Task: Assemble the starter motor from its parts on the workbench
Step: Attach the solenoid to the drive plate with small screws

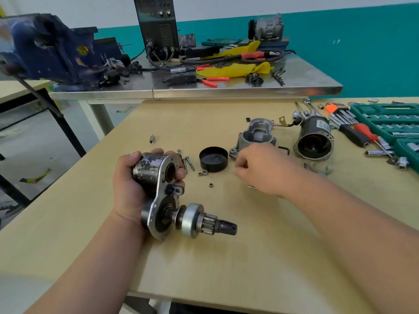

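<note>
cap [213, 159] left of nose housing [255, 137], motor body [314, 139] right

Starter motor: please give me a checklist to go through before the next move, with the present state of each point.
1. Left hand grips the assembly securely: ok.
2. Pinion bare, nothing fitted over it: ok.
3. Housing lies open side up, just beyond the right hand: ok.
4. Right hand free to take a part: cannot tell; its fingers are curled and blurred.
5. Bolts ready beside the cap: ok.
</note>
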Demonstrator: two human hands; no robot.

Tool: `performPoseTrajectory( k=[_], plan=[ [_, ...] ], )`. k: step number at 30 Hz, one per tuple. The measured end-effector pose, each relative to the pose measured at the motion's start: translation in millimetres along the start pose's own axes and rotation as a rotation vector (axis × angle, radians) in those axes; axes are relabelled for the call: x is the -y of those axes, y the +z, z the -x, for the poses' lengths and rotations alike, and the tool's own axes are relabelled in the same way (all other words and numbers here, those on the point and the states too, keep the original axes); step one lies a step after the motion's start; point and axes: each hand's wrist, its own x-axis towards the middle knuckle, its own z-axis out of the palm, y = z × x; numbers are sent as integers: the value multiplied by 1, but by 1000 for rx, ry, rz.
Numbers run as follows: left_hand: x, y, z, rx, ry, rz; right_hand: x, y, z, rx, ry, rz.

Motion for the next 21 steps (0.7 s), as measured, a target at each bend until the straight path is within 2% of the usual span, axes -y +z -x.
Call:
performPoseTrajectory(
  k=[1, 3, 5, 10, 16, 21],
  plan=[
    [1, 1, 0, 16, -28, 29, 6, 0, 6, -32, 0, -243],
    [4, 3, 0, 41, -66, 45, 25, 1, 18, 13, -23, -757],
    [5, 5, 0, 33, -78, 16, 37, 8, 24, 47, -76, -953],
    [8, 8, 1, 17, -88, 11, 48, 29, 24, -21, -115, -953],
    [7, 9, 1, 83, -119, 74, 57, 40, 19, -54, -90, -1058],
    [7, 9, 1, 110, -141, 83, 57, 44, 20, -122, -85, -985]
  ],
)
